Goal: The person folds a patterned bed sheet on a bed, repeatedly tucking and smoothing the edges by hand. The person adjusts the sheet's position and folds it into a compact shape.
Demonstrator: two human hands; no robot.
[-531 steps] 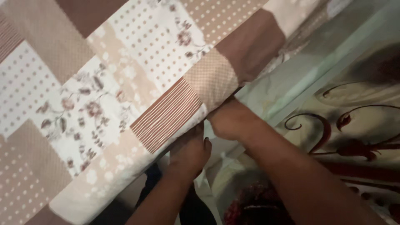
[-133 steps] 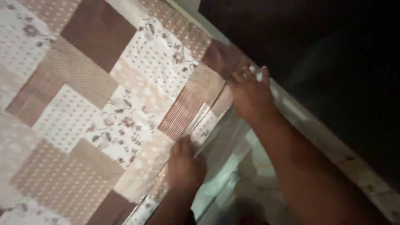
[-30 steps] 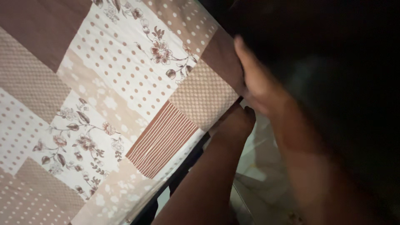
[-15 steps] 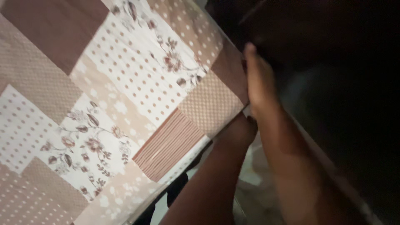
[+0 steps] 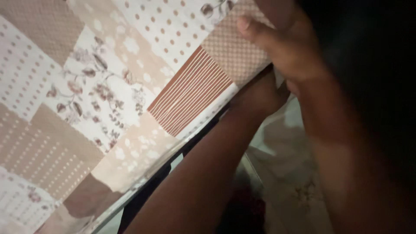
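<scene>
A patchwork sheet (image 5: 108, 86) in brown, beige and white squares with dots, stripes and flowers covers the mattress at the left. My right hand (image 5: 284, 45) is at the sheet's edge near the top. Its thumb lies on a dotted beige patch and its fingers wrap over the side, holding the sheet. My left hand (image 5: 260, 93) reaches up from below and is pushed under the same edge, just beneath the right hand. The left fingers are hidden under the sheet and mattress.
Below the mattress edge runs a dark gap (image 5: 147, 190). A pale cloth with faint flower prints (image 5: 294, 173) lies lower right under my arms. The right side of the view (image 5: 381, 65) is dark and shows nothing.
The view has shifted, so the sheet's edge and both hands sit higher in frame. My right thumb now rests on top of the dotted patch. My left hand stays tucked under the edge.
</scene>
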